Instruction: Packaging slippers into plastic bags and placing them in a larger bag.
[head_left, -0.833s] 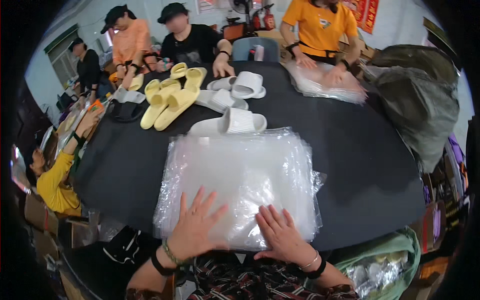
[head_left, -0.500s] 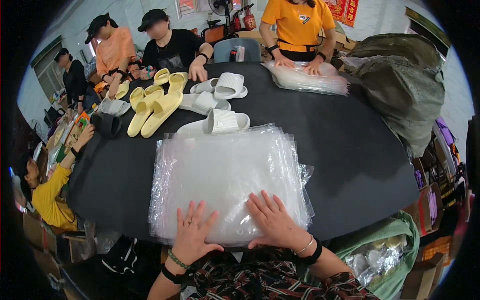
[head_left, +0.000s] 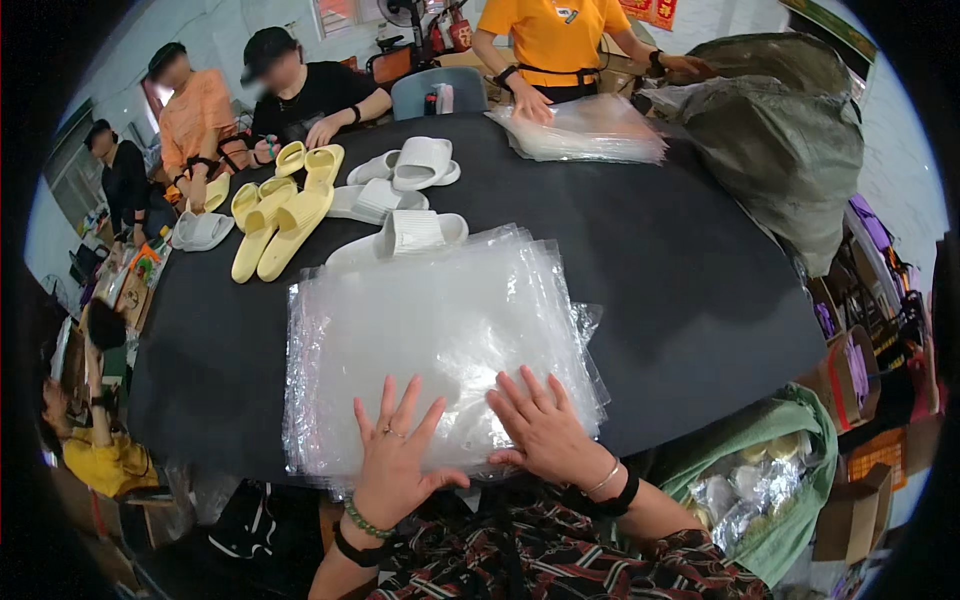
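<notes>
A thick stack of clear plastic bags (head_left: 440,330) lies on the near part of a round black table (head_left: 680,290). My left hand (head_left: 395,460) rests flat on the stack's near edge, fingers spread. My right hand (head_left: 545,430) lies flat beside it, also spread, touching the top bag. Neither hand grips anything. A white slide sandal (head_left: 415,232) sits just beyond the stack's far edge, partly under the plastic.
More white sandals (head_left: 410,165) and yellow sandals (head_left: 285,205) lie at the far left of the table. Another stack of clear bags (head_left: 585,130) is under a person's hand at the far side. Several people sit around. A large grey sack (head_left: 780,140) stands right; a green bag (head_left: 770,480) near right.
The view has shifted, so the stack and table sit further right in the picture. Both hands stay flat on the stack's near edge, slightly nearer each other.
</notes>
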